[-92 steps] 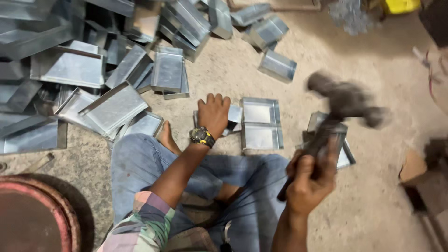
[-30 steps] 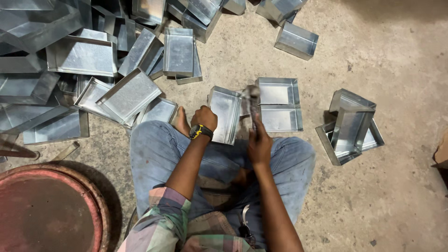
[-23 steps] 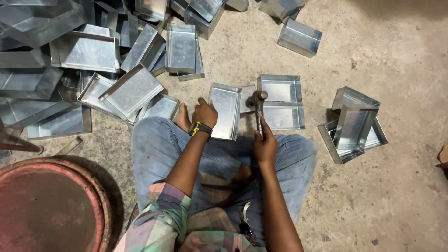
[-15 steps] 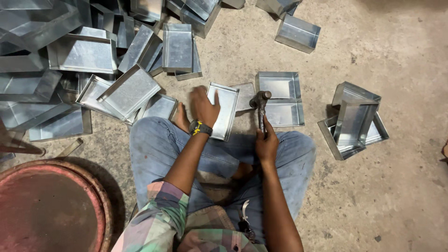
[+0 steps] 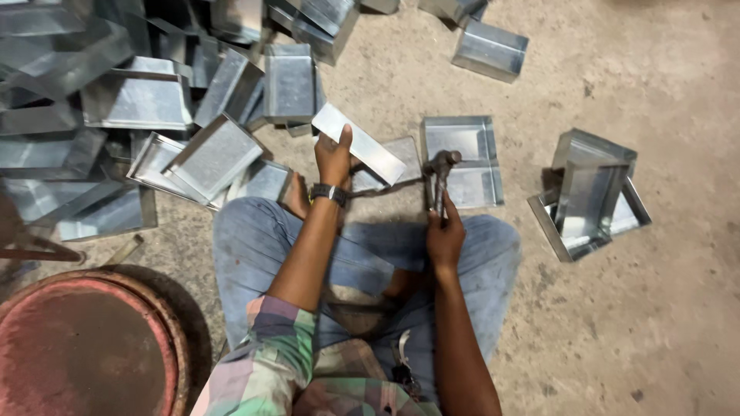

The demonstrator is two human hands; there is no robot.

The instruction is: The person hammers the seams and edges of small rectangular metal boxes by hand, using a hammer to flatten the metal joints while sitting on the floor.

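Metal tray (image 5: 359, 143) clenched in left hand (image 5: 333, 158); right hand (image 5: 445, 235) grips hammer (image 5: 440, 176)

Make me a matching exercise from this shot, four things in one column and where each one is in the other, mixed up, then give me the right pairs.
Things:
1. Hammer
2. Metal sheet piece
3. Round rusty red drum top
4. Wristwatch

Places:
A. On the left wrist
B. Bottom left corner of the view
C. Gripped in the right hand
D. Held up in the left hand

Pairs: 1-C, 2-D, 3-B, 4-A
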